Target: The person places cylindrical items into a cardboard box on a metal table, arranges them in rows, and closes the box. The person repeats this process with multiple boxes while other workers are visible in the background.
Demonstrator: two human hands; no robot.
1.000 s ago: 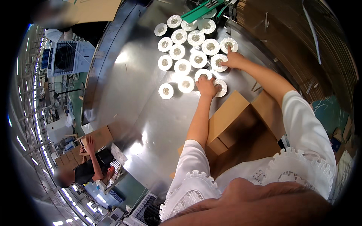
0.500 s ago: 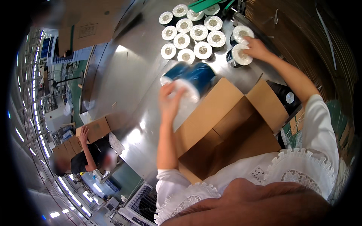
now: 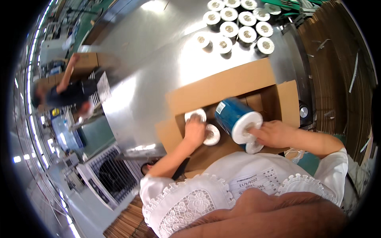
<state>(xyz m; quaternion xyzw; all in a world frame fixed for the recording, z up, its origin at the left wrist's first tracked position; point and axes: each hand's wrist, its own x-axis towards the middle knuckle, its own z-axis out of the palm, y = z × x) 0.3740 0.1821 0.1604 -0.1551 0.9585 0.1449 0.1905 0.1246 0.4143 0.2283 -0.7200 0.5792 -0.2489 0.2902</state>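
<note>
An open cardboard carton [image 3: 226, 81] stands at the table's near edge, its flaps folded outward. Inside its left part, my left hand [image 3: 195, 130] has its fingers closed on the white ends of two upright spools [image 3: 213, 135]. My right hand [image 3: 274, 134] grips a blue-wrapped spool [image 3: 234, 115] by its white end, tilted over the carton's right part. Beneath that one, also at my right fingers, shows the white end of a second spool [image 3: 254, 147]. My fingertips are partly hidden in the spool cores.
Several white-ended spools [image 3: 247, 34] stand grouped at the far right of the metal table [image 3: 147, 79]. Stacked flat cardboard [image 3: 337, 79] lines the right side. A co-worker [image 3: 67, 93] handles a carton [image 3: 85, 60] at the left. A fan unit [image 3: 107, 174] stands at lower left.
Both hands have come from over the table to the carton, bringing two spools each. The left pair now stands inside; the right pair is tilted over it. My view has shifted.
</note>
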